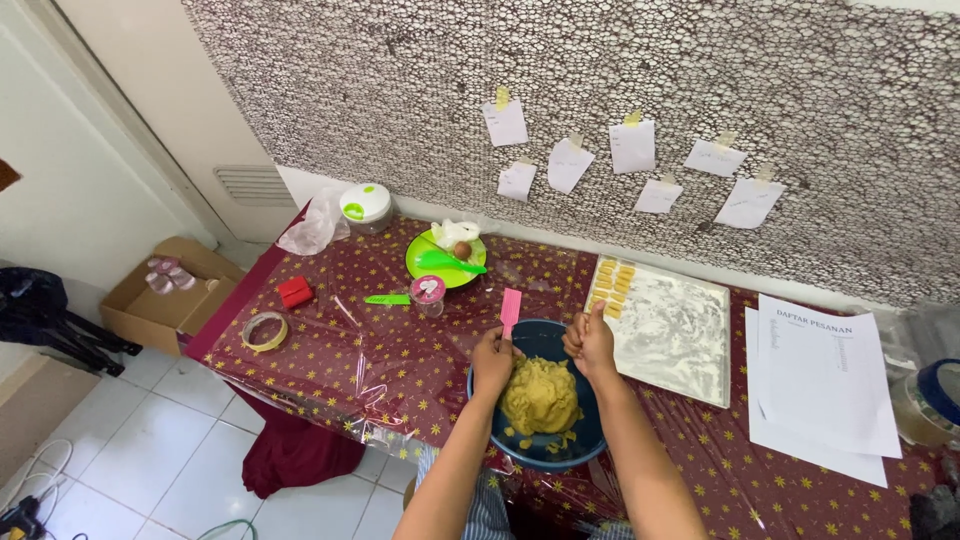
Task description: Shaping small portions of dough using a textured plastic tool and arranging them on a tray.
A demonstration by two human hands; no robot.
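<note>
On the surface [330, 350], covered by a dark red starred cloth, stands the blue bowl [590, 440] with the yellow dough [540, 395] directly below both hands. The left hand [492, 362] pinches the pink spatula [510, 310] (blade upward); the right hand [592, 342] is closed, thumb up, equally near.

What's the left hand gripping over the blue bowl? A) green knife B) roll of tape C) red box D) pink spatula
D: the left hand is closed around the handle of the pink spatula, whose blade sticks up above the rim of the blue bowl holding yellow dough.
</note>
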